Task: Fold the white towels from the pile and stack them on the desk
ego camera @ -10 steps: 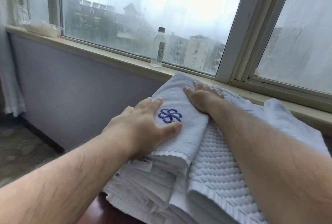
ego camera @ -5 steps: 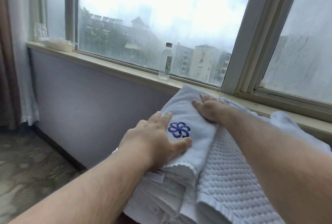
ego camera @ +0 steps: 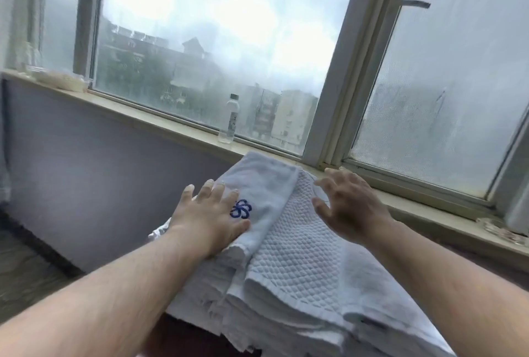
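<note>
A folded white towel with a blue embroidered emblem lies on top of a stack of folded white towels on the dark desk. My left hand presses flat on its left half, fingers straight, partly covering the emblem. My right hand hovers just above the waffle-textured towel beside it, fingers spread and slightly bent, holding nothing.
A clear plastic bottle stands on the window sill behind the stack. A pale container sits at the sill's far left. A glass object lies on the sill at the right. A grey wall panel lies left.
My right hand has lifted off the emblem towel and moved right, above the waffle towel. My left hand stays pressed on the towel. The camera has tilted upward.
</note>
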Demonstrator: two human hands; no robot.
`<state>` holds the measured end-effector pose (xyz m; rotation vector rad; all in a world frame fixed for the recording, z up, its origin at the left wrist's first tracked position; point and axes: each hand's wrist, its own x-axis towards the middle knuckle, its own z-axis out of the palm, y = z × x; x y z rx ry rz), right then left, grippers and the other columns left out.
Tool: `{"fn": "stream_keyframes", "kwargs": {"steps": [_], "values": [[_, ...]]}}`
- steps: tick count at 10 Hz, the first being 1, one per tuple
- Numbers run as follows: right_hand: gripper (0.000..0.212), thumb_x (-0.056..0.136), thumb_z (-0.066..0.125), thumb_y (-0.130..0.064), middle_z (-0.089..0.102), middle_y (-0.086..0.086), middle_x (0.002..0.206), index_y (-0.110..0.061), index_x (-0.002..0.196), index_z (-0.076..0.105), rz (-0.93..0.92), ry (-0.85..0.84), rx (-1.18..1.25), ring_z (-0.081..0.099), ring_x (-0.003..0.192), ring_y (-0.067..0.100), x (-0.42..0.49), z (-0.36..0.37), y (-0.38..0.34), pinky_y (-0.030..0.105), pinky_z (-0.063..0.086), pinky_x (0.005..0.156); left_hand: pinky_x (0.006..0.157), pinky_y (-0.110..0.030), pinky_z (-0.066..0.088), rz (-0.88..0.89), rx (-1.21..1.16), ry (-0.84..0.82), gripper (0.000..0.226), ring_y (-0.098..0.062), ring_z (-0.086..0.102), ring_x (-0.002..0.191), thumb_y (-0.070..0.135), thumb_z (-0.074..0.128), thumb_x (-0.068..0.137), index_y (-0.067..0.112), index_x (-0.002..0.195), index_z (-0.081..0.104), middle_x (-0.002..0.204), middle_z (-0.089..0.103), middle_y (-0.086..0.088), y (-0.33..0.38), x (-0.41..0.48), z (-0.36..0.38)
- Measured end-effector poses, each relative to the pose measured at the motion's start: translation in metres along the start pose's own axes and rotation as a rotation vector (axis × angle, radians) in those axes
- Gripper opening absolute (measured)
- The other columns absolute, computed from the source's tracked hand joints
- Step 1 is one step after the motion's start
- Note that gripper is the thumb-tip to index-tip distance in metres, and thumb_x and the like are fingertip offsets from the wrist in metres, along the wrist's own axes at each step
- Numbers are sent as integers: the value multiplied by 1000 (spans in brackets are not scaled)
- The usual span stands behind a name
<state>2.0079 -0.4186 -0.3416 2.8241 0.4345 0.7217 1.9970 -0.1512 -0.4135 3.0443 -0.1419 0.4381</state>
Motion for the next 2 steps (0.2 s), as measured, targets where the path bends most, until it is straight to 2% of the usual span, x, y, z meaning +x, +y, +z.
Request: {"fn": "stream_keyframes", "kwargs": {"steps": [1,2], "values": [[52,101,41,-49,38,8,158,-24,146,47,-22,18,-67,27,149,30,-54,-27,24,43,19,123,121,-51,15,-10,-34,36,72,-21,12,153,67,16,97,31,159,11,167,13,-1,2,-17,-4],[51,101,40,-49,39,6,156,-24,146,45,-17,-22,-147,35,144,29,-105,-44,44,44,25,120,123,-47,13,18,-120,-43,72,-24,11,154,68,12,97,33,160,13,169,9,-3,11,-38,-14]]}}
